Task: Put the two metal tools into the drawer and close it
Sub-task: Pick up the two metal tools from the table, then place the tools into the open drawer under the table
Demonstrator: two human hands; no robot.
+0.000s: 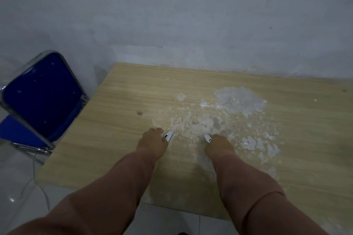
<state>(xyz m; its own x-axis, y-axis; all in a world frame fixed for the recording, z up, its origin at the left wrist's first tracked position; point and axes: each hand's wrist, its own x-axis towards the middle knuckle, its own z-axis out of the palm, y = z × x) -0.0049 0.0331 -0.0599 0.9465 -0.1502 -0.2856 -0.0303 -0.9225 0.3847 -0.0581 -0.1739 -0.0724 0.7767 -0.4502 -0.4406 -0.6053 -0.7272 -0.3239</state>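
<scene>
Both forearms reach forward over the near edge of the wooden counter [118, 112]. My left hand [152, 142] has its fingers [157, 131] curled around one metal tool [168, 135], whose silver tip juts out past them. My right hand [219, 145] grips the other metal tool [207, 137] likewise. Both tools sit over the white flaky patches [238, 101] on the counter. Left of the counter stands a blue folding chair [40, 99], against a grey wall [172, 15].

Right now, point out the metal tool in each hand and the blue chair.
Left metal tool [168, 135], head view, on the shiny tip sticking out past the fingers.
Right metal tool [207, 137], head view, on its exposed silver end.
Blue chair [41, 93], head view, on the backrest pad.
</scene>
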